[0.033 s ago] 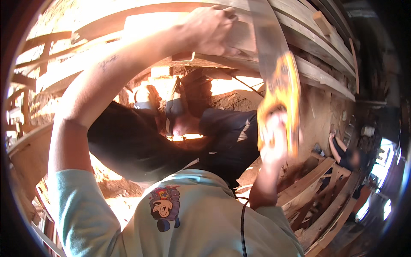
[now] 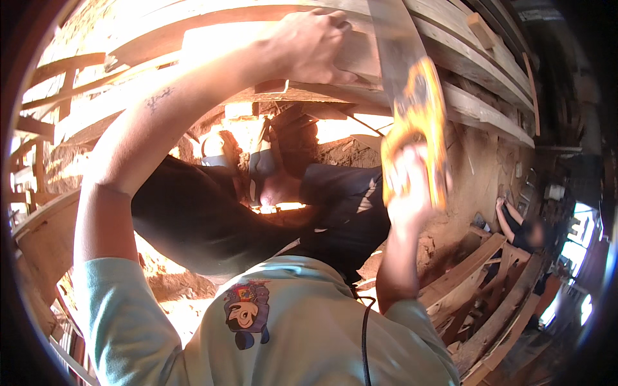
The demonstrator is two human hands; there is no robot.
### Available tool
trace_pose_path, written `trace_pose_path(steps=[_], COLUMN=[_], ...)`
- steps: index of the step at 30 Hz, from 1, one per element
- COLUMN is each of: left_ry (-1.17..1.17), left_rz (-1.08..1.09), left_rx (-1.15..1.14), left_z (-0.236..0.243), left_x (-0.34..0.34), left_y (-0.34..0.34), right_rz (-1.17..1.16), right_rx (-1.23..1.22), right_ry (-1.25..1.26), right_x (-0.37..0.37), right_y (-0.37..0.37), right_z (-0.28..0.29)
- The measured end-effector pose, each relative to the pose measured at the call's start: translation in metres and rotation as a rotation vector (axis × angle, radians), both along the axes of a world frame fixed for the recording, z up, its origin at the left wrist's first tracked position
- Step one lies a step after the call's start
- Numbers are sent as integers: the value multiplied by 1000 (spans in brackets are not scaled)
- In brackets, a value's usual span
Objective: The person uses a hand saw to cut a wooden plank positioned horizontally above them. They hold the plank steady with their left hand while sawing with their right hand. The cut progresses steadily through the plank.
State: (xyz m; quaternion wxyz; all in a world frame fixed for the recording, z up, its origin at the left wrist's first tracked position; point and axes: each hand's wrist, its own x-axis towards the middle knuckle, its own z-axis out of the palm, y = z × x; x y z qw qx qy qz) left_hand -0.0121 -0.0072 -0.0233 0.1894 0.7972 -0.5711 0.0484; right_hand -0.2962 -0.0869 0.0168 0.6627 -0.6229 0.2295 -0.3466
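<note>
My left hand (image 2: 312, 45) grips a pale wooden board (image 2: 362, 55) near the top, its fingers curled over it. A handsaw (image 2: 415, 119) with a yellow-orange handle lies across that board, its broad metal blade reaching up past the top edge of the view, just right of my left hand. My right hand (image 2: 407, 180) is closed round the saw's handle, blurred a little by motion. Below the board are my black-trousered legs (image 2: 187, 212).
Long timbers (image 2: 476, 116) run across the top and right. Wooden slats (image 2: 74, 61) stand at the left. More planks (image 2: 463, 270) are stacked at lower right, near another person (image 2: 528, 238) with raised arms. Dirt ground (image 2: 347, 151) shows between the timber and my legs.
My right hand and the saw have moved forward, up in the picture and slightly left. My left hand stays at almost the same place on the board.
</note>
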Motion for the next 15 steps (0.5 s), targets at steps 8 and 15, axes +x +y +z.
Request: trace_pose_path(steps=[8, 15], left_ry=[-20, 181], left_rz=[11, 52], left_rx=[10, 157], left_z=[7, 21], left_x=[-6, -10], left_y=[-2, -2], right_rz=[7, -78], right_rx=[16, -359], right_ry=[86, 218], right_x=[-75, -6], right_y=[29, -4], right_z=[5, -18])
